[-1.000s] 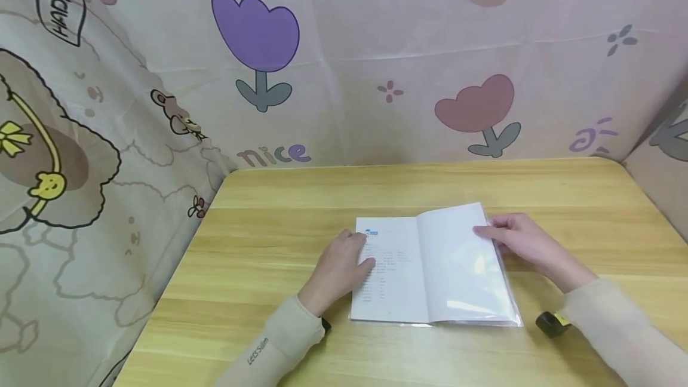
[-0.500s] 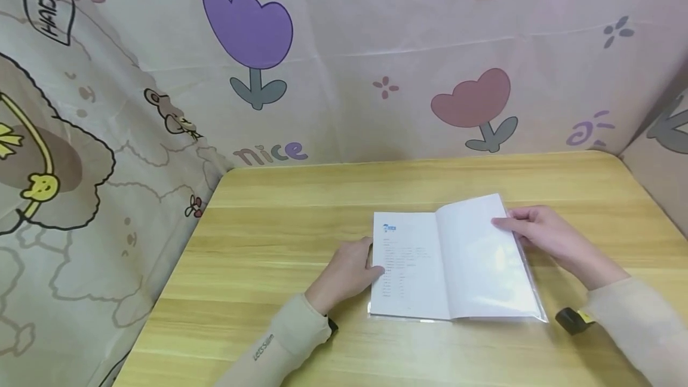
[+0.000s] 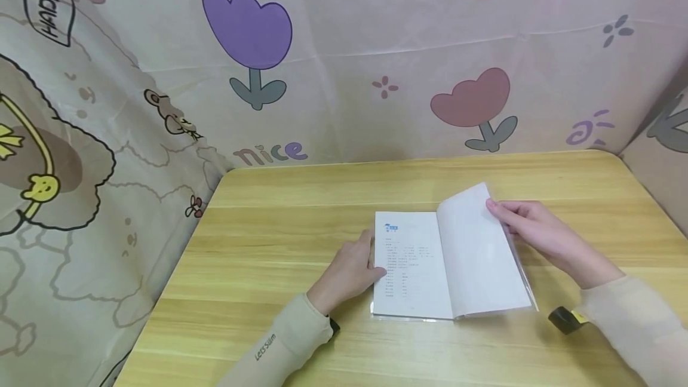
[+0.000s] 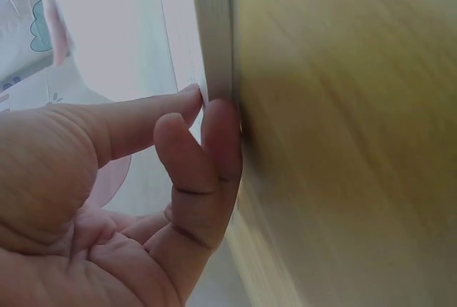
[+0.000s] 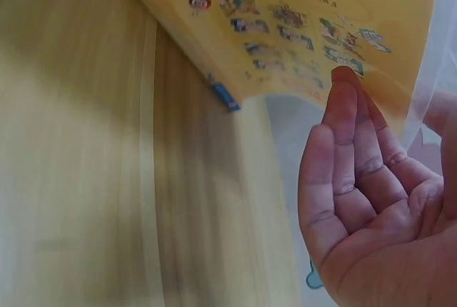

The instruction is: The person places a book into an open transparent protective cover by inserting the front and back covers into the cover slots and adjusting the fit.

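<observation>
An open book (image 3: 414, 261) in a clear plastic cover lies on the table, its left page printed with small text under a blue heading. My left hand (image 3: 346, 270) pinches the left edge of the page block, thumb on the page and fingers against the side, as the left wrist view shows. On the other side my right hand (image 3: 543, 232) pinches the raised right-hand cover (image 3: 484, 255) near its top outer edge, thumb on the white inner face. Its fingers press the yellow, picture-printed outside (image 5: 293, 28) in the right wrist view.
The wooden table (image 3: 269, 226) meets a patterned cloth backdrop (image 3: 344, 76) at its back and sides. A black object with a yellow part (image 3: 567, 319) is beside the right sleeve, and a black band piece (image 3: 334, 328) shows under the left cuff.
The book and both hands shifted right in view, then the right hand lifted the cover and tilted it leftward. The left hand's fingers moved from over the page to its edge.
</observation>
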The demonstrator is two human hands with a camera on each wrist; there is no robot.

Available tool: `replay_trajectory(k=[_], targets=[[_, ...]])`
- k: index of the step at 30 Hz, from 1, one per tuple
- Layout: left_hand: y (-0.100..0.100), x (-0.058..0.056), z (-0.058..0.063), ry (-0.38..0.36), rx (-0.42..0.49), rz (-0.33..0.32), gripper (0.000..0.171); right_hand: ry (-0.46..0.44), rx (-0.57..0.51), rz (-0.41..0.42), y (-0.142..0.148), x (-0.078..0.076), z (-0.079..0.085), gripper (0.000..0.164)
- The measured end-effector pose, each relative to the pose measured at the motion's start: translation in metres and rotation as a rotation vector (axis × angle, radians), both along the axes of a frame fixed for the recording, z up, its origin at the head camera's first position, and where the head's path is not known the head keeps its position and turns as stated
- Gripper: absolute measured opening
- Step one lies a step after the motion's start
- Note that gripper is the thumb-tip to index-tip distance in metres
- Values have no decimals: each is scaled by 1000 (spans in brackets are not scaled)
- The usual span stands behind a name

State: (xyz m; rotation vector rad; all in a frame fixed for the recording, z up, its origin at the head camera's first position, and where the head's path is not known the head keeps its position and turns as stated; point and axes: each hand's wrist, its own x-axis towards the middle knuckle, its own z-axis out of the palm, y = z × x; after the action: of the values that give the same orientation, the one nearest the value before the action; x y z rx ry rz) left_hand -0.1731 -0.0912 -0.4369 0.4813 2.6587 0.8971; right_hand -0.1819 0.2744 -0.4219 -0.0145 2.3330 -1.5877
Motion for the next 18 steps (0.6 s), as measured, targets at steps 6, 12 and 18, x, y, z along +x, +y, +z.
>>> replay_trajectory(k=[6, 12, 18], targets=[[-2, 1, -2, 17, 13, -20, 66, 66, -46, 24, -14, 1, -1, 72], [-2, 1, -2, 33, 1, -49, 45, 82, -38, 67, -27, 4, 1, 75], [-4, -1, -2, 28, 14, -64, 35, 99, -36, 90, -42, 7, 1, 63]])
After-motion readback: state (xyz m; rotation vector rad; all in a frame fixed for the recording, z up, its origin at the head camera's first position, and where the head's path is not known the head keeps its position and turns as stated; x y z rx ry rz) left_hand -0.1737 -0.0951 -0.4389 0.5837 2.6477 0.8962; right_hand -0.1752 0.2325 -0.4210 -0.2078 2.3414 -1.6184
